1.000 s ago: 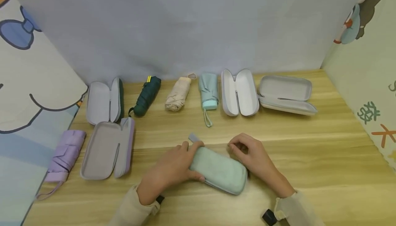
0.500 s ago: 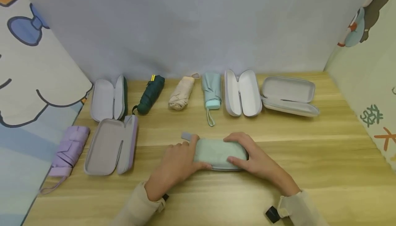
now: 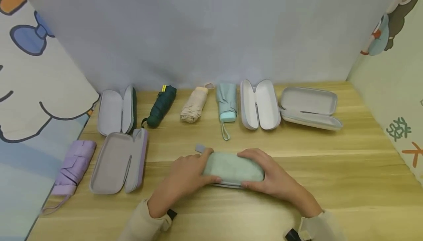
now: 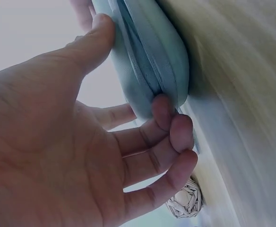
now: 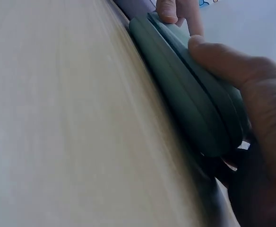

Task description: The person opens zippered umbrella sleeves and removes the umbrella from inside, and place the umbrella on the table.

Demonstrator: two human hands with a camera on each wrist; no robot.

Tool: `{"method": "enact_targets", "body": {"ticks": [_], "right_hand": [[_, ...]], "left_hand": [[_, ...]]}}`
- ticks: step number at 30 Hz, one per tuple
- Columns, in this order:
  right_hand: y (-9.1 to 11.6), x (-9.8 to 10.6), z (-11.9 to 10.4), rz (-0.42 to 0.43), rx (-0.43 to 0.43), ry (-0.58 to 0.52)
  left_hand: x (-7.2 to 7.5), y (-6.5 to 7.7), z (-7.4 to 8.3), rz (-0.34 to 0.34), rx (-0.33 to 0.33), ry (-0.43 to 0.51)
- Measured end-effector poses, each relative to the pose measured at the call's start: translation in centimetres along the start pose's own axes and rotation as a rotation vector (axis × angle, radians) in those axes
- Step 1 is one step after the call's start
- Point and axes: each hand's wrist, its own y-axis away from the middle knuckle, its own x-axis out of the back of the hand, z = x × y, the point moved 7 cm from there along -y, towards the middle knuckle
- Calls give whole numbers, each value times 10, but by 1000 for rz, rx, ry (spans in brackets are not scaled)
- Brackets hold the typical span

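Observation:
A mint-green zip case (image 3: 232, 167) lies crosswise on the table with its lid down. My left hand (image 3: 185, 178) grips its left end, thumb along the front edge and fingers behind. Around the right end my right hand (image 3: 275, 173) is curled, thumb at the front, fingers over the back. A grey tab (image 3: 200, 148) sticks out by the left fingers. In the left wrist view, the seam of the case (image 4: 142, 56) shows a narrow gap between its halves. The right wrist view shows the case (image 5: 190, 90) low against the tabletop, its far end near the left hand's fingers.
Along the back lie a dark green umbrella (image 3: 161, 106), a beige umbrella (image 3: 194, 104) and a light blue umbrella (image 3: 227, 101). A purple umbrella (image 3: 74, 167) is at left. Spread-open cases stand left (image 3: 110, 167), far left (image 3: 110, 110), back right (image 3: 268, 103) and far right (image 3: 308, 101).
My right hand, apart from the case a second ago, has come to grip its right end. The case has turned from a slant to lie nearly straight across.

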Motion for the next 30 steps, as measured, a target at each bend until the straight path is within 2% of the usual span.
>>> {"method": "enact_targets", "body": {"ticks": [5, 10, 12, 15, 18, 22, 26, 28, 30], "right_hand": [[-2, 4, -3, -65, 0, 12], [5, 1, 4, -59, -68, -47], [7, 2, 8, -33, -102, -79], [8, 9, 14, 28, -149, -109], [9, 15, 16, 80, -170, -116], [10, 16, 17, 105, -178, -95], [7, 21, 17, 144, -186, -89], [7, 22, 17, 163, -188, -91], [9, 21, 18, 182, -197, -103]], "left_hand": [[9, -2, 0, -4, -2, 23], [4, -1, -5, -43, 33, 147], [4, 0, -7, -23, 53, 206], [12, -1, -6, 65, 59, 283], [21, -1, -3, 146, 30, 326], [28, 4, 2, 234, -7, 337], [39, 7, 9, 361, -82, 334], [41, 8, 14, 378, -137, 329], [36, 10, 20, 326, -201, 326]]}}
